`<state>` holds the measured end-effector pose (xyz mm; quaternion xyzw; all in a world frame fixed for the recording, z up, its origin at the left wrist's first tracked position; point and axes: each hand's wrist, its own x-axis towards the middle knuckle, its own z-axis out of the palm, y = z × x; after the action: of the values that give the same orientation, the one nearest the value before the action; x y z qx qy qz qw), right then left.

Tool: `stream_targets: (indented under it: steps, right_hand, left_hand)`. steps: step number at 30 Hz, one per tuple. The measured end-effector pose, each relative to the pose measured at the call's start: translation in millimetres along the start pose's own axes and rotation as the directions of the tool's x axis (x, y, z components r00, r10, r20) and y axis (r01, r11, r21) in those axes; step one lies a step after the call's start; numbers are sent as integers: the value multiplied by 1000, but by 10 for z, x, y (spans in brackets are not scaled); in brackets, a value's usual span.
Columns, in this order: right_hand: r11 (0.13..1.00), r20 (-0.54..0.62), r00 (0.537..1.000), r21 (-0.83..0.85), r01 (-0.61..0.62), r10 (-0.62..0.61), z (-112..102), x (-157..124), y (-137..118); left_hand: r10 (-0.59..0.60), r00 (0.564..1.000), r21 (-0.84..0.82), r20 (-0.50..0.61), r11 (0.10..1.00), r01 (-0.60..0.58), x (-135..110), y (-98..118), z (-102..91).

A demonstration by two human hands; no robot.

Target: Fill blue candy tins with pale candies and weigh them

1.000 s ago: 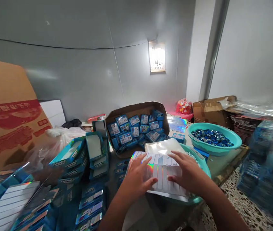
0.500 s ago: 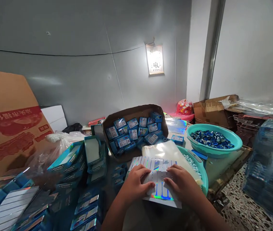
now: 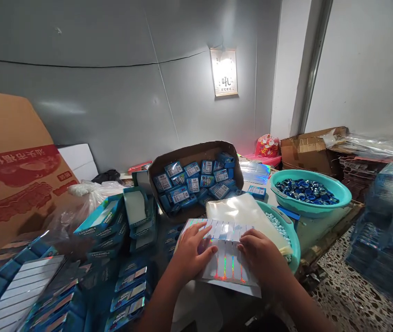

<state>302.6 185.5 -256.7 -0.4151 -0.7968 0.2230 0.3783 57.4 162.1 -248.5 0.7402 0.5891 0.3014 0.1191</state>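
Observation:
Both my hands rest on a shiny holographic sheet (image 3: 227, 258) cut into narrow strips, which lies in front of me over the near teal basin (image 3: 295, 246). My left hand (image 3: 192, 252) presses on the sheet's left part, fingers curled and thumb stretched toward the middle. My right hand (image 3: 259, 255) lies on its right part with fingers bent down onto the strips. A clear plastic bag (image 3: 241, 212) lies just beyond the sheet.
An open cardboard box (image 3: 196, 157) of small blue packets stands behind. A second teal basin (image 3: 312, 203) of blue caps sits at right. Blue cartons (image 3: 113, 221) pile up on the left beside a large brown carton (image 3: 9, 166). Wrapped blue stacks (image 3: 383, 221) stand at far right.
My hands and the strip sheet have drawn closer to me, and my fingers have curled from flat onto the strips. The view shifted slightly.

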Motion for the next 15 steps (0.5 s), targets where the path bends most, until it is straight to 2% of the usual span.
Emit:
stream_targets:
  steps: [3,9,15]
  right_hand:
    - [1000,-30,1000,1,-10,10,55,-33,10]
    - [1000,-118,993,-12,4,-6,118,-98,51]
    - [999,-164,986,-49,20,-28,154,-116,86]
  left_hand:
    - [78,997,76,13,994,-79,-6,50,38]
    - [196,974,196,-113,966,-171,-115,-40,143]
    - [327,921,195,-211,938,-288,-207,-52,122]
